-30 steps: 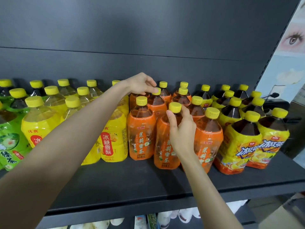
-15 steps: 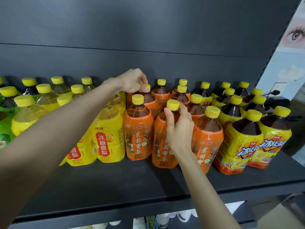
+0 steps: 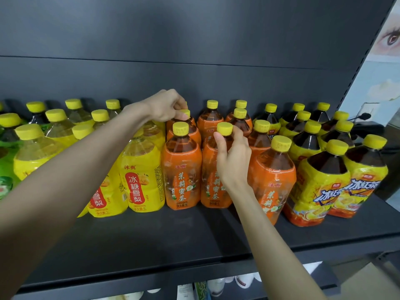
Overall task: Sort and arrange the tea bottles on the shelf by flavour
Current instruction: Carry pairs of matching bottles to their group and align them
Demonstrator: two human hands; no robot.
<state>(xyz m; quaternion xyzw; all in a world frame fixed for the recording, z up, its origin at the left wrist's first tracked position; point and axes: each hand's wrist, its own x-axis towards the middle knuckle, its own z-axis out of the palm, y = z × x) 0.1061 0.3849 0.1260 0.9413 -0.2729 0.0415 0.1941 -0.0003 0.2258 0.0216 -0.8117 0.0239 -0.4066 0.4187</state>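
Observation:
Rows of yellow-capped tea bottles stand on a dark shelf. Orange jasmine tea bottles fill the middle, yellow pear drink bottles stand to their left, and yellow iced black tea bottles to their right. My left hand reaches over the rows and pinches the cap of an orange bottle in the second row. My right hand grips the neck of a front-row orange bottle, just under its cap.
Green-labelled bottles sit at the far left edge. The shelf's dark back panel rises behind the rows. A lower shelf with white containers shows below. A bare strip of shelf runs in front of the bottles.
My left hand has closed its fingers down onto the cap of the second-row orange bottle. My right hand keeps its hold on the front orange bottle, which now stands closer to its left neighbour.

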